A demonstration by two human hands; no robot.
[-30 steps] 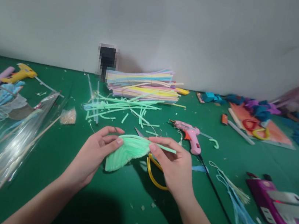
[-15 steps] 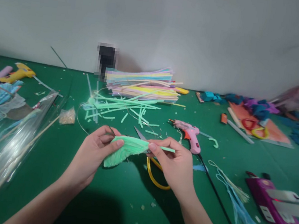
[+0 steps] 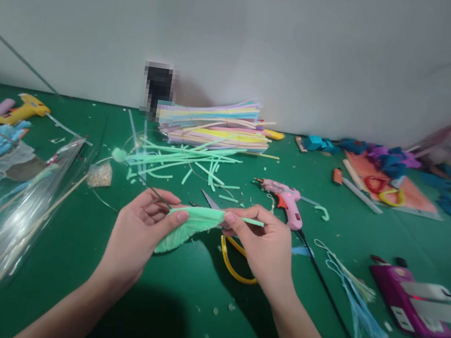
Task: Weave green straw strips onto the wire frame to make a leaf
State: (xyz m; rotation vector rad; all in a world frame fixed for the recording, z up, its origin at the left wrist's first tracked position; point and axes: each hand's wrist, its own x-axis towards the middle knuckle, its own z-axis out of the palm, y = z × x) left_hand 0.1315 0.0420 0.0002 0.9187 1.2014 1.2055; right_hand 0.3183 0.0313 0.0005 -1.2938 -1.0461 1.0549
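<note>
My left hand [image 3: 139, 229] pinches a mint-green, fuzzy, leaf-shaped piece [image 3: 190, 225] made of chenille stems between thumb and fingers. A thin dark wire [image 3: 22, 59] runs from beside this hand far to the upper left. At the other end, my right hand [image 3: 267, 247] pinches the green piece by its tip, and a short green stem end [image 3: 253, 223] sticks out past the thumb. Scissors with yellow handles [image 3: 235, 277] show under and behind my right hand, their blades partly hidden by the piece. I cannot tell whether that hand touches them.
Loose green stems [image 3: 185, 158] lie ahead, before a bundle of pastel stems [image 3: 219, 123]. A pink glue gun [image 3: 284, 199] with its cord lies right, near a purple power strip [image 3: 404, 300]. Left are clear plastic sleeves [image 3: 35, 209], sticks and a yellow glue gun [image 3: 28, 109].
The dark wire has swung to the left and now reaches farther up the wall side. A small green ball by the loose stems has shifted left. The green piece has tilted slightly in my hands.
</note>
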